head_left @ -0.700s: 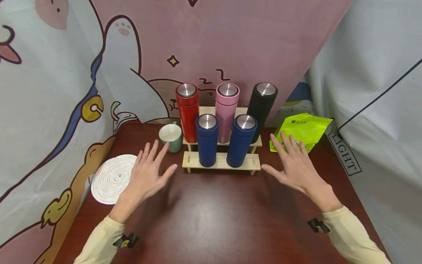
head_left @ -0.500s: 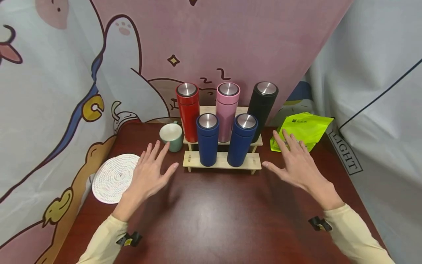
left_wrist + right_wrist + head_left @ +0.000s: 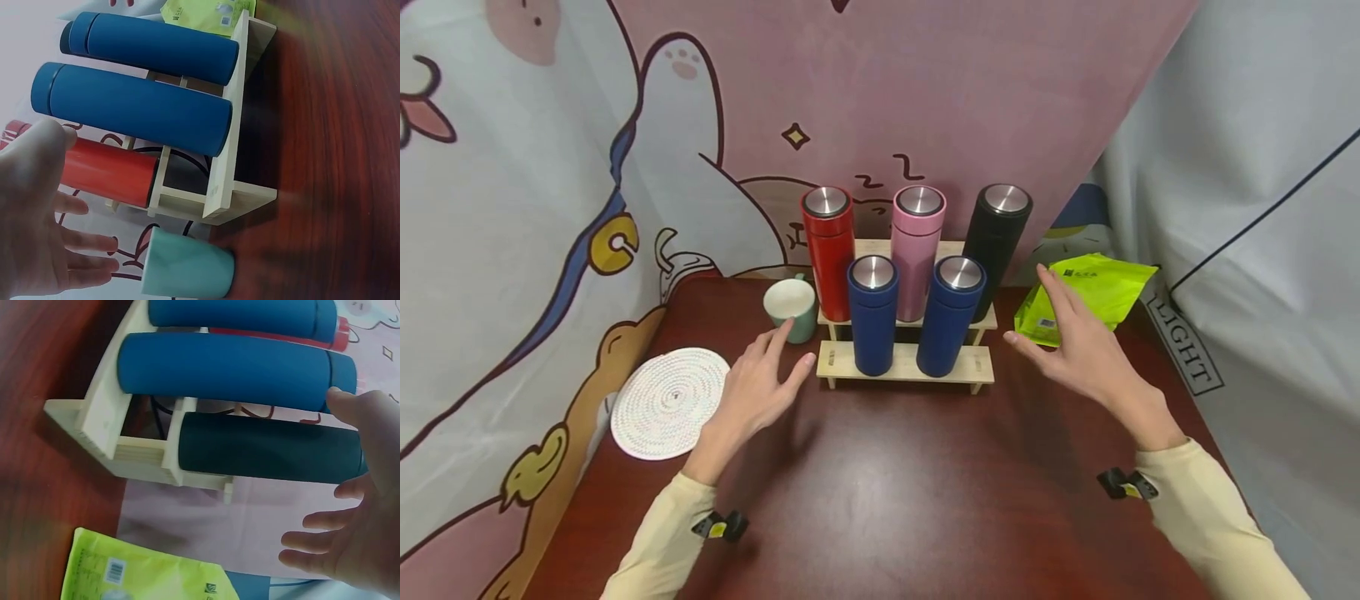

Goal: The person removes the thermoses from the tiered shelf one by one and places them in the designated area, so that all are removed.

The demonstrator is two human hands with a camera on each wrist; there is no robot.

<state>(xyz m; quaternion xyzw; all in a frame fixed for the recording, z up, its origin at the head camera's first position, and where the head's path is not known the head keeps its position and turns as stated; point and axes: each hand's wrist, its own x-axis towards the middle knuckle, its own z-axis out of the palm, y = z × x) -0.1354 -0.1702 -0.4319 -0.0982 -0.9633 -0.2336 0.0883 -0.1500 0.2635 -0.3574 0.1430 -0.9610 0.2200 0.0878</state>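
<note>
A tiered wooden rack [image 3: 835, 360] holds upright thermos bottles. On its front step stand a left blue thermos [image 3: 872, 325] and a right blue thermos [image 3: 951, 325]. Behind them are a red thermos [image 3: 830, 258], a pink thermos [image 3: 916, 250] and a black thermos [image 3: 997, 250]. My left hand [image 3: 756, 392] hovers left of the rack, near the green mug [image 3: 793, 312], fingers extended and holding nothing. To the right of the rack my right hand [image 3: 1082, 354] is raised with its fingers extended, in front of the yellow-green pouch [image 3: 1097, 287], and it holds nothing.
A round white woven mat [image 3: 658, 404] lies on the dark red table [image 3: 880, 492] at the left. Patterned cloth [image 3: 1000, 92] hangs behind the table and along both sides.
My left hand has shifted slightly right. My right hand has turned so its fingers overlap in the head view, and it has risen a little. The bottles, mug and pouch have stayed put.
</note>
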